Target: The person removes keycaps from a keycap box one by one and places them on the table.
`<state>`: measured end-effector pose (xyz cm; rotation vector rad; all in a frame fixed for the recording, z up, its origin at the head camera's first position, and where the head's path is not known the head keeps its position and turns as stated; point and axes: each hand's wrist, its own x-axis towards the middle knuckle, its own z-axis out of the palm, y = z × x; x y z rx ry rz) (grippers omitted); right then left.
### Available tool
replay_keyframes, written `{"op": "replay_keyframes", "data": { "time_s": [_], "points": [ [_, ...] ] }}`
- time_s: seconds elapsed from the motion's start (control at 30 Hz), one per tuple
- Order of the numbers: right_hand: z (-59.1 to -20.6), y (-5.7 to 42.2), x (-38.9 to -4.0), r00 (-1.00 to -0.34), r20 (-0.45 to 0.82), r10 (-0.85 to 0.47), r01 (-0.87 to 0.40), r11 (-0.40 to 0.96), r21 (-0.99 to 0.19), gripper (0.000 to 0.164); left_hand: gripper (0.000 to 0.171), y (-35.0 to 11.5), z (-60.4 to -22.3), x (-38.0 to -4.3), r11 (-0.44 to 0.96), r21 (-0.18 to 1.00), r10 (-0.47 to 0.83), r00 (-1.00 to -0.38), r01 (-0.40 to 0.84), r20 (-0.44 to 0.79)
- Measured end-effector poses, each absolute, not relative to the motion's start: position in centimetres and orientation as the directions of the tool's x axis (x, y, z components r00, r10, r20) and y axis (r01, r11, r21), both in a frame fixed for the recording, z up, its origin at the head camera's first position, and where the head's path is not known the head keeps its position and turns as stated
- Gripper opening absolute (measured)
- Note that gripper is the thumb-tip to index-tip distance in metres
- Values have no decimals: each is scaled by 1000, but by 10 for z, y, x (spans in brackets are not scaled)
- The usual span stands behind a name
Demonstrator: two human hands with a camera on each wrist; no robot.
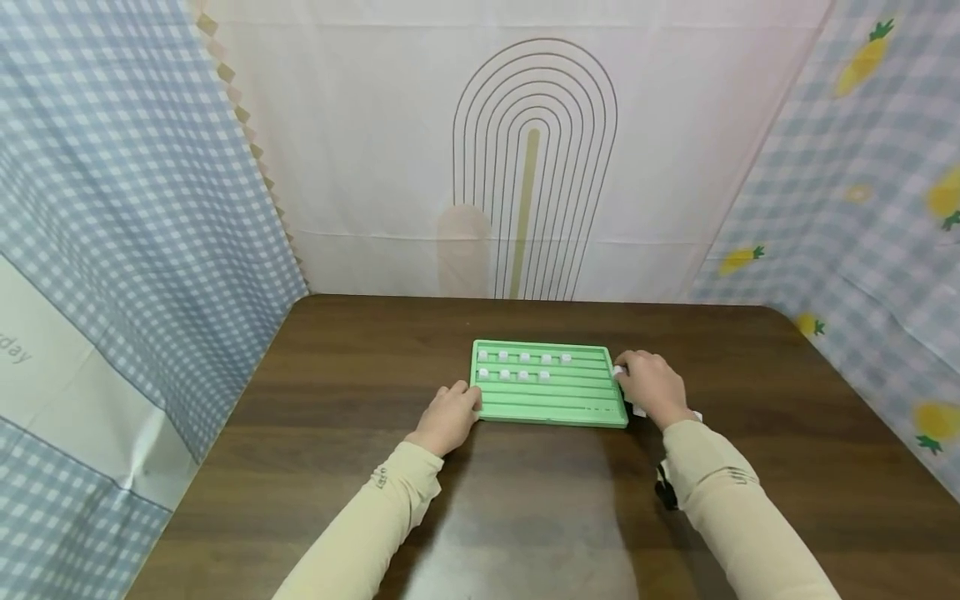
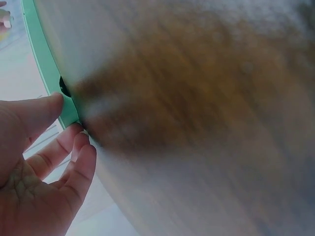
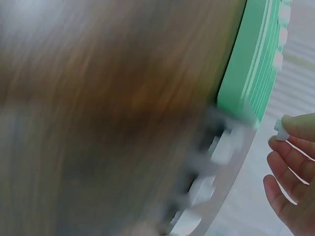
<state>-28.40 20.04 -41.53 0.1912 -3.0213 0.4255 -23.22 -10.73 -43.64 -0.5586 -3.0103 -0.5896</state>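
A light green ridged tray [image 1: 551, 407] lies on the table, with several small white cubes [image 1: 524, 358] lined up in its two back rows. At the tray's near left corner is my left hand [image 1: 447, 417]; in the left wrist view its thumb and fingers [image 2: 81, 169] hold that corner. Just past the tray's right edge, my right hand [image 1: 654, 387] pinches a small white cube [image 3: 281, 133] between thumb and index finger. Its other fingers [image 3: 288, 179] are loosely bent. In the head view this hand partly hides what lies beneath it.
Beside the tray's right end, more white pieces [image 3: 201, 191] with dark gaps lie in a line, blurred in the right wrist view. The brown wooden table [image 1: 360, 450] reaches back to a white cloth [image 1: 375, 150]. Checked cloths [image 1: 135, 167] hang at both sides.
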Motion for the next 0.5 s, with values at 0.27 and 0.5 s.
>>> {"op": "replay_keyframes", "data": {
  "time_s": [0.27,0.5],
  "points": [
    [-419,229,-280,-997,50,-54,-65,966,-249,25,6,-107,-437,-232,868,358,334,-938,345,94],
    [-423,234,-279,-998,-27,-57,-49,970,-237,25,4,-107,-437,-231,869,355,334,-938,344,92]
  ]
}}
